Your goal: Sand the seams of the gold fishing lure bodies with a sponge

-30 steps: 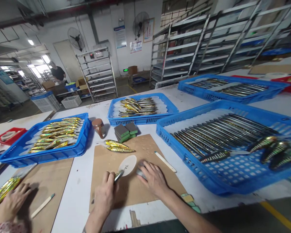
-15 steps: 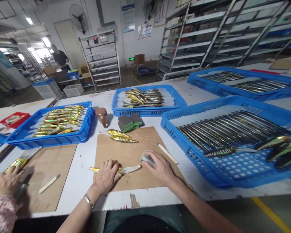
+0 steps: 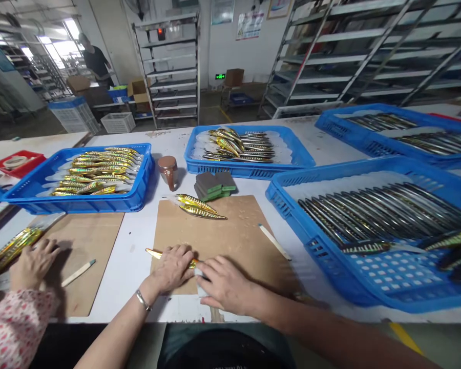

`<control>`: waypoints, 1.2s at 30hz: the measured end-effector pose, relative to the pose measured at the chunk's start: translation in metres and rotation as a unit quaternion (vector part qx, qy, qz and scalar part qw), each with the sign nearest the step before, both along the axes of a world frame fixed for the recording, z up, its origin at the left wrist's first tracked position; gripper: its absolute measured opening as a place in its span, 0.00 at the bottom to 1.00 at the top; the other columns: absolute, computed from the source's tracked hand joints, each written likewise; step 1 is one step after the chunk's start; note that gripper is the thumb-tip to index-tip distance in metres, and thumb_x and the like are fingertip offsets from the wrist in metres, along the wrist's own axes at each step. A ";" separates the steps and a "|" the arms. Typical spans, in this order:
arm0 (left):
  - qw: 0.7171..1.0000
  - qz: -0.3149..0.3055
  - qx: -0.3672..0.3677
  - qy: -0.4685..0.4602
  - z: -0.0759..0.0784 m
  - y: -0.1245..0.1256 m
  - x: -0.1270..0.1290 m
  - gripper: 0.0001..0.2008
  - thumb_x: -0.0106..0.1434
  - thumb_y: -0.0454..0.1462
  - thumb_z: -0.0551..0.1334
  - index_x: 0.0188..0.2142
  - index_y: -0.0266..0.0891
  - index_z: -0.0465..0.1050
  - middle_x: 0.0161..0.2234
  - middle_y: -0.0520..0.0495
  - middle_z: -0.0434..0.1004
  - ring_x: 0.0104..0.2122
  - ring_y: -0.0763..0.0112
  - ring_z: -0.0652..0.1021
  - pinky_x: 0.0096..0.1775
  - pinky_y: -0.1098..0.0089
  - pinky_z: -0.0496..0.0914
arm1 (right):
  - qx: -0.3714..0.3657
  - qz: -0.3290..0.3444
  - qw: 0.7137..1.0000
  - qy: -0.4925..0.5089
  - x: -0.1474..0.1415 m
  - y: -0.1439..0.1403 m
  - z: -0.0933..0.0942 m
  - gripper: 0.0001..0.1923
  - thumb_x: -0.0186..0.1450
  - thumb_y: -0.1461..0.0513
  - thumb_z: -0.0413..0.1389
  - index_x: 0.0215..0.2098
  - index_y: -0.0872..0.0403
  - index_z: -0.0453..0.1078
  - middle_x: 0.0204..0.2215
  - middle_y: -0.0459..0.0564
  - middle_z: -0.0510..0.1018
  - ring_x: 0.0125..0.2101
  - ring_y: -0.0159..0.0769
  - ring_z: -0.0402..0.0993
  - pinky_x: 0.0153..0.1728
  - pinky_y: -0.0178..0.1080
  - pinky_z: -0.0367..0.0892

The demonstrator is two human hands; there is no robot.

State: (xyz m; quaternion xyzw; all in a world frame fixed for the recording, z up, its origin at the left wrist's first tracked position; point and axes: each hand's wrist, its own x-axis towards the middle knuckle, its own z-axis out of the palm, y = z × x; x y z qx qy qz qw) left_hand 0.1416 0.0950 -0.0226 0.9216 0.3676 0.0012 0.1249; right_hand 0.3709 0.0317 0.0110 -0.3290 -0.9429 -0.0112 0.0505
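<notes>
Cardboard mat (image 3: 230,230): left hand (image 3: 172,266) fingers pin gold lure (image 3: 155,253) lying left-right; right hand (image 3: 225,284) grip unclear.

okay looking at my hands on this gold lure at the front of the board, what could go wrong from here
1. The gold lure lies under your left hand with its tip past the cardboard mat, so it may scrape the table.
2. Your right hand hides where it meets the lure, so a slip could go unseen.
3. The two finished lures and the wooden stick lie close and could be knocked.
</notes>
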 end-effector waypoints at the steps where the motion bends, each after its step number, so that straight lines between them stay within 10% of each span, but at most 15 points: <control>1: 1.000 -0.002 -0.007 -0.002 -0.001 0.001 -0.001 0.21 0.75 0.52 0.57 0.58 0.43 0.69 0.59 0.40 0.72 0.54 0.52 0.75 0.53 0.52 0.70 | 0.006 0.004 1.000 -0.005 -0.004 -0.001 0.000 0.29 0.65 0.45 0.68 0.53 0.58 0.74 0.53 0.61 0.79 0.49 0.52 0.73 0.47 0.50 0.67; 8: 0.999 -0.016 -0.022 -0.038 -0.010 0.003 0.001 0.25 0.71 0.57 0.58 0.57 0.44 0.70 0.55 0.42 0.74 0.51 0.54 0.77 0.48 0.56 0.72 | -0.023 -0.029 0.999 0.028 0.030 -0.015 0.003 0.24 0.66 0.47 0.68 0.51 0.54 0.74 0.54 0.59 0.78 0.49 0.49 0.73 0.47 0.49 0.65; 16: 1.000 -0.007 -0.020 -0.023 -0.006 0.004 -0.001 0.25 0.72 0.57 0.57 0.57 0.44 0.71 0.55 0.42 0.74 0.51 0.56 0.77 0.49 0.58 0.72 | -0.009 -0.020 1.000 0.015 -0.012 -0.007 -0.007 0.28 0.65 0.46 0.69 0.53 0.56 0.74 0.54 0.61 0.79 0.49 0.51 0.73 0.46 0.49 0.66; 26: 0.999 0.013 0.029 0.011 0.002 -0.008 0.004 0.19 0.70 0.48 0.65 0.56 0.46 0.73 0.54 0.41 0.74 0.52 0.52 0.75 0.51 0.53 0.70 | -0.016 -0.161 0.986 0.029 0.103 -0.023 0.008 0.13 0.70 0.53 0.62 0.48 0.51 0.76 0.51 0.58 0.80 0.48 0.50 0.76 0.47 0.50 0.68; 36: 0.999 0.040 0.029 0.004 -0.004 -0.038 -0.008 0.14 0.74 0.43 0.61 0.55 0.43 0.73 0.52 0.43 0.77 0.50 0.58 0.78 0.51 0.57 0.73 | -0.007 -0.044 0.995 0.085 0.075 -0.032 -0.014 0.21 0.74 0.47 0.57 0.53 0.54 0.74 0.55 0.61 0.78 0.51 0.49 0.75 0.50 0.49 0.67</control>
